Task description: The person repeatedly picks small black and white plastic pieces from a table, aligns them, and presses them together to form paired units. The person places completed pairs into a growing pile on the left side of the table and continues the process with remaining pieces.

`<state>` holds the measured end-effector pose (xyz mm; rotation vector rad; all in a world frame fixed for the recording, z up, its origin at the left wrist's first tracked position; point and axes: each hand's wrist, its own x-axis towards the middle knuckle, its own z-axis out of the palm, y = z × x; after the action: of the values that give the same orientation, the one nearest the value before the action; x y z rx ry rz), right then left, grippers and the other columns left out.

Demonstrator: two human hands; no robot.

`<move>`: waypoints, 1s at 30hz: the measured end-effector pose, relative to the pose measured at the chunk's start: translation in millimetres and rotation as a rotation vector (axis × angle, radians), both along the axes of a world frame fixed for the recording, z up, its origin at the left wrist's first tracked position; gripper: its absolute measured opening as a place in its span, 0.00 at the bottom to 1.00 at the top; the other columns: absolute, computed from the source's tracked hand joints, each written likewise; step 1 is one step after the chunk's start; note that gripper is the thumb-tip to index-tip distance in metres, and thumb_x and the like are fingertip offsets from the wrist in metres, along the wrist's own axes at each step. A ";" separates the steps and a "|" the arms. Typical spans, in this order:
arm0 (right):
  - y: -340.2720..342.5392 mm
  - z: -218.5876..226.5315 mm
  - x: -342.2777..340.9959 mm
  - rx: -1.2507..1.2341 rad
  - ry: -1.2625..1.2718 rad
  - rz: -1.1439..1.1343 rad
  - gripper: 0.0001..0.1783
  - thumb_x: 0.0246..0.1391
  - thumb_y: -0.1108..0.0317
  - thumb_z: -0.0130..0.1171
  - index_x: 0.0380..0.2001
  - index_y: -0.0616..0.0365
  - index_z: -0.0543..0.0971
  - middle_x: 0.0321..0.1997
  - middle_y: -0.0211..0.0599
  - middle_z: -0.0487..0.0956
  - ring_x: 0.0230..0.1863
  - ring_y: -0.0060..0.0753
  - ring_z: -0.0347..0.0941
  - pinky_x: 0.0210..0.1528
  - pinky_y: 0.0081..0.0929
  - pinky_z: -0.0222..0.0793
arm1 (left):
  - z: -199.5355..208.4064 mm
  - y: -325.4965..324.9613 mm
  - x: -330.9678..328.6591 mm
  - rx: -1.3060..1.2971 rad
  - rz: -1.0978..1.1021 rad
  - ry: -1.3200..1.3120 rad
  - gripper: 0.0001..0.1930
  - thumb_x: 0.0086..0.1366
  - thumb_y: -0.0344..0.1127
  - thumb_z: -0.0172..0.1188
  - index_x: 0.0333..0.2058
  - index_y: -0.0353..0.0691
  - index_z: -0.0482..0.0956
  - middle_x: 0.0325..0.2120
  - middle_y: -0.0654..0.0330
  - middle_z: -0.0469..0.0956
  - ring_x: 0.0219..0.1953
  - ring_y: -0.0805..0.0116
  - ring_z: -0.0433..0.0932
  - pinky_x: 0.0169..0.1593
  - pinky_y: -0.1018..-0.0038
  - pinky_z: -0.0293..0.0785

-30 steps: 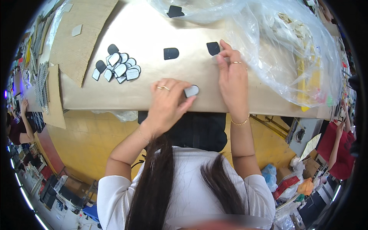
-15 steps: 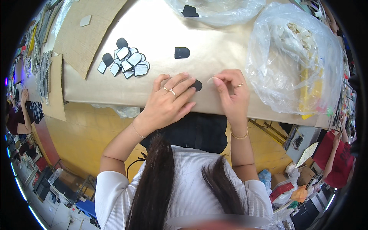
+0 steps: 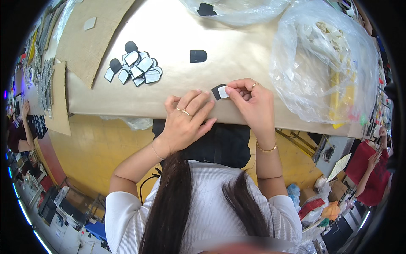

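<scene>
Right hand (image 3: 253, 105): small black tab-shaped piece (image 3: 219, 91) with a white patch was pinched between fingertips at the near table (image 3: 237, 51) edge | left hand (image 3: 186, 125): laid loosely spread beside it, nothing held | pile of similar pieces (image 3: 135, 70) was left well apart, far left | clear plastic bag (image 3: 325, 63) was seen right.

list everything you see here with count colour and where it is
small piece: one, black with a white patch, table's near edge, pinched in the right hand
loose piece: one, black, mid-table
pile of pieces: about a dozen, black and white, left of the loose piece
clear bags: two, far right and top
cardboard sheet: one, brown, far left
table: one, tan
left hand: flat at the table edge, holding nothing
right hand: fingertips on the small piece
</scene>
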<state>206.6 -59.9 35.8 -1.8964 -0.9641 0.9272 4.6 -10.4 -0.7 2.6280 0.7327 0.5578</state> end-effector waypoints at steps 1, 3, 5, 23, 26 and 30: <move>2.4 1.4 0.7 -0.009 -0.018 0.038 0.07 0.56 0.72 0.69 0.36 0.66 0.85 0.28 0.29 0.83 0.28 0.14 0.74 0.33 0.15 0.72 | -0.9 -0.4 -0.5 0.011 -0.008 -0.011 0.28 0.51 0.42 0.75 0.52 0.47 0.80 0.57 0.64 0.75 0.58 0.63 0.73 0.57 0.62 0.55; 6.2 3.1 0.5 -0.050 -0.016 0.070 0.08 0.56 0.72 0.69 0.36 0.66 0.85 0.29 0.30 0.84 0.28 0.14 0.75 0.33 0.16 0.73 | -2.6 -1.4 -0.5 -0.004 0.009 -0.015 0.28 0.51 0.43 0.75 0.53 0.48 0.80 0.57 0.65 0.75 0.58 0.64 0.73 0.57 0.62 0.56; 8.6 4.0 1.1 -0.069 -0.045 0.101 0.08 0.55 0.72 0.69 0.36 0.66 0.85 0.29 0.31 0.84 0.28 0.15 0.75 0.33 0.16 0.73 | -3.7 -2.4 0.3 -0.010 0.013 -0.013 0.29 0.51 0.43 0.75 0.53 0.48 0.80 0.57 0.65 0.75 0.58 0.64 0.73 0.57 0.62 0.56; 14.9 1.5 1.6 -0.069 -0.203 0.196 0.08 0.54 0.70 0.69 0.34 0.65 0.86 0.26 0.36 0.84 0.25 0.18 0.75 0.31 0.19 0.73 | -1.2 -3.7 4.7 0.034 0.018 0.060 0.35 0.50 0.49 0.74 0.57 0.48 0.78 0.57 0.65 0.74 0.57 0.65 0.71 0.56 0.61 0.55; 14.5 0.7 0.9 -0.064 -0.220 0.198 0.08 0.53 0.70 0.69 0.34 0.65 0.85 0.26 0.37 0.83 0.25 0.19 0.75 0.30 0.19 0.73 | -1.6 -4.0 5.4 0.049 0.015 0.083 0.35 0.51 0.50 0.73 0.58 0.48 0.78 0.58 0.65 0.73 0.58 0.65 0.71 0.56 0.61 0.55; 10.5 -5.1 -2.5 -0.029 -0.316 0.169 0.11 0.51 0.67 0.71 0.34 0.62 0.82 0.30 0.40 0.82 0.28 0.34 0.79 0.33 0.31 0.74 | -3.0 -5.1 5.7 0.096 0.003 0.122 0.34 0.52 0.50 0.73 0.58 0.48 0.78 0.62 0.67 0.71 0.60 0.66 0.69 0.55 0.59 0.55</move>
<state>204.1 -49.4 30.7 -2.0492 -1.3203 0.7511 10.3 -15.5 -3.7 2.7705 0.7639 0.4466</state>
